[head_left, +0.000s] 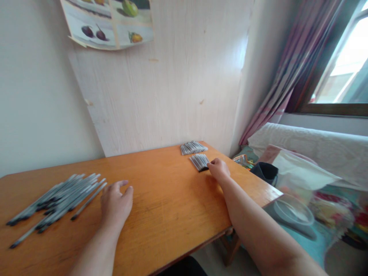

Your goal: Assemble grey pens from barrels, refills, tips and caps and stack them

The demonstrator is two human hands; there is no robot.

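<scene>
On the left of the table lies a loose pile of slim grey pens (61,197) with black ends, pointing roughly the same way. My left hand (116,201) hovers over the wood just right of that pile, thumb and fingers apart, holding nothing. At the far right, a neat row of grey pens (198,161) lies side by side, black ends towards me. The closed fingers of my right hand (219,168) pinch a pen at the right end of this row; they hide most of it. Behind sits a second neat group of pens (193,147).
The orange wooden table (161,191) meets a pale board (169,96) at the back. Beyond its right edge are a dark container (264,172), a clear plastic tub (293,211) and bags. A curtain (296,57) hangs by the window.
</scene>
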